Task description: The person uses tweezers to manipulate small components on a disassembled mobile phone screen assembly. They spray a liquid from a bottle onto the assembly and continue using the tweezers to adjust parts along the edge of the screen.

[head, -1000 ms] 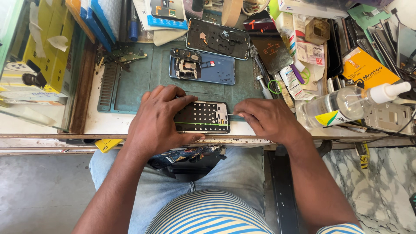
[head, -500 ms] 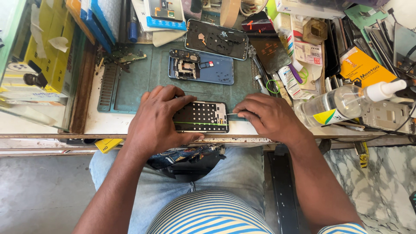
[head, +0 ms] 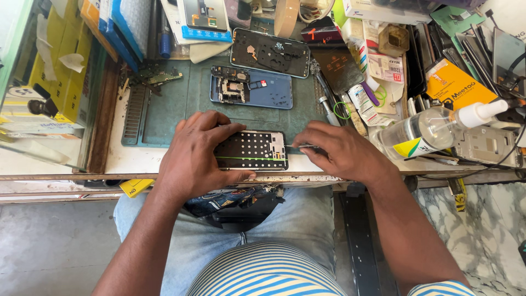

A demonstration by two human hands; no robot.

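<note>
A dark phone screen panel [head: 253,149] with rows of small dots lies face down on the green work mat [head: 181,104] at the bench's front edge. My left hand [head: 192,156] grips its left end, fingers over the top edge and thumb under the near edge. My right hand [head: 342,153] pinches a thin metal tool [head: 301,146] whose tip touches the panel's right edge. Behind them lie an opened blue phone body [head: 252,89] with bare circuitry and a dark back cover [head: 271,53].
A clear spray bottle [head: 433,129] lies on its side at the right among packets and tools. Yellow boxes [head: 52,71] stand at the left, blue boxes [head: 118,27] behind. My lap in jeans sits under the bench edge.
Both hands stay on the panel. My right hand has shifted slightly right, and the tool tip now shows at the panel's right edge.
</note>
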